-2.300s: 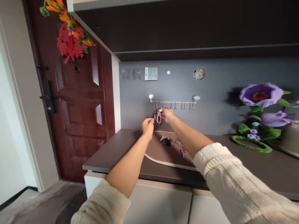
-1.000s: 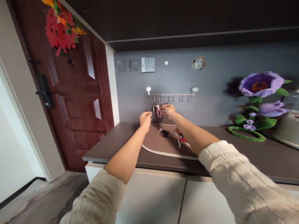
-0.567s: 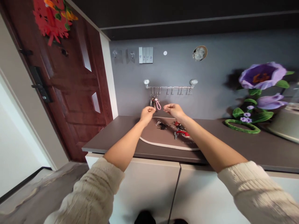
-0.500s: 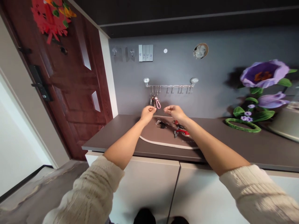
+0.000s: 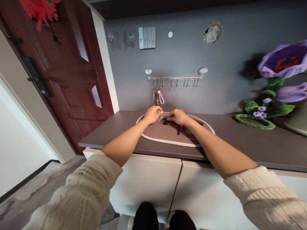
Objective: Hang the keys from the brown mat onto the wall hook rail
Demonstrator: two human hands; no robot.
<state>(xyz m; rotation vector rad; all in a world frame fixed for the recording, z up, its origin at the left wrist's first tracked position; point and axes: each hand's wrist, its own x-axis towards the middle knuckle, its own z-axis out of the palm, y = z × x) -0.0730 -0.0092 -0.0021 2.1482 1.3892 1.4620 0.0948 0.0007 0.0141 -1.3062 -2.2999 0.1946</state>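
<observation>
A bunch of keys, with a dark fob among them, lies on the brown oval mat between my hands. My left hand pinches its upper left end. From the other side, my right hand has its fingers closed on the dark part. A second set of keys with a red piece rests on the mat, partly covered by my right forearm. Above my left hand, keys with a pink loop strap hang from the clear hook rail.
The rail is fixed to the grey wall by round clear mounts. Purple artificial flowers stand to the right on the dark counter. At the left is a dark red door. White cabinet doors lie below the counter.
Both hands have come down from above the mat onto the bunch of keys and closed on it. The view has tilted down and moved a little closer.
</observation>
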